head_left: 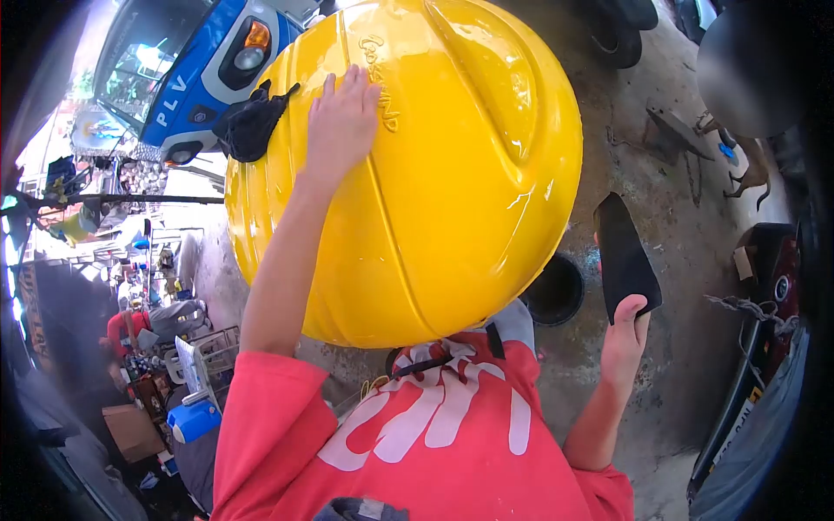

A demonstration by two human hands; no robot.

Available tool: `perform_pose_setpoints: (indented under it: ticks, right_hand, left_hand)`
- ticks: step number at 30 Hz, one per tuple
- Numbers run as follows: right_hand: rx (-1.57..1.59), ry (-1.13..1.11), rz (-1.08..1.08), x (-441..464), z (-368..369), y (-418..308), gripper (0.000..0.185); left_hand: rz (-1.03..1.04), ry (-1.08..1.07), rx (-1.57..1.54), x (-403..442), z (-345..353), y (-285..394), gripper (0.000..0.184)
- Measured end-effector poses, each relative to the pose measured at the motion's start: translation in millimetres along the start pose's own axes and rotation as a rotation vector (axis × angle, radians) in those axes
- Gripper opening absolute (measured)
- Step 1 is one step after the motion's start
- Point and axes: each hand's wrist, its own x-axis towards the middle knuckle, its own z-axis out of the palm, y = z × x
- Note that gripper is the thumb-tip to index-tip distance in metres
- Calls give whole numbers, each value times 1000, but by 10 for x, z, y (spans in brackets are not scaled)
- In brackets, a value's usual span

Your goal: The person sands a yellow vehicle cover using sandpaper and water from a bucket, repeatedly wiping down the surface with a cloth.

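Note:
A large, glossy yellow domed shell [443, 217] with moulded ridges and raised lettering fills the upper middle of the head view. My left hand [343, 122] lies flat on it beside the lettering, fingers stretched out and holding nothing. Off to the right of the shell, my right hand [627, 334] grips a thin black sheet [625, 260] by its lower end, thumb on top. The sheet's far end points up and away, apart from the shell. A crumpled black cloth [252, 126] rests on the shell's left side.
Beneath the shell's right edge stands a black bucket [554, 291]. A blue vehicle [187, 82] is at the upper left. Another person [130, 330] in red is among clutter at left. A dog [751, 169] and a dark red vehicle [782, 286] are at right.

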Motion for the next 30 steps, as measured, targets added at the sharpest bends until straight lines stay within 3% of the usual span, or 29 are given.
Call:
perform_pose_setpoints:
  ticks: [2,4,6,9,12,16,17,19,23,28,30]
  right_hand:
    - [4,-17,-28,5,15,-20,69]
    - [15,-28,-49,11,12,-46,68]
    - [40,-35,-70,44,-21,-74,71]
    - [46,-30,-76,48,-65,-60,75]
    - [28,-22,-83,67,-94,-53,75]
    - [-25,-44,-80,106,-55,-120,75]
    - [-31,-52,-85,120,-41,-148,75]
    - [26,-84,-112,149,-2,-178,74]
    - [64,-113,-114,178,31,-170,73]
    - [-16,-104,-98,161,58,-192,69]
    - [-79,-106,-104,153,57,-191,68]
  left_hand:
    - [-49,-3,-62,1,53,65,52]
    - [112,-59,214,-429,-117,592,56]
    - [194,-159,183,-943,-322,1051,58]
    - [216,-216,128,-1019,-336,1234,58]
    - [184,-116,101,-322,-39,928,59]
    - [62,-205,107,417,-55,693,61]
    - [44,-267,116,445,-90,693,61]
    - [260,-142,284,-80,7,744,61]
    - [251,-219,69,-1247,-324,1241,63]
    - [313,-117,63,-518,-81,816,53]
    - [325,-155,480,25,-115,514,46]
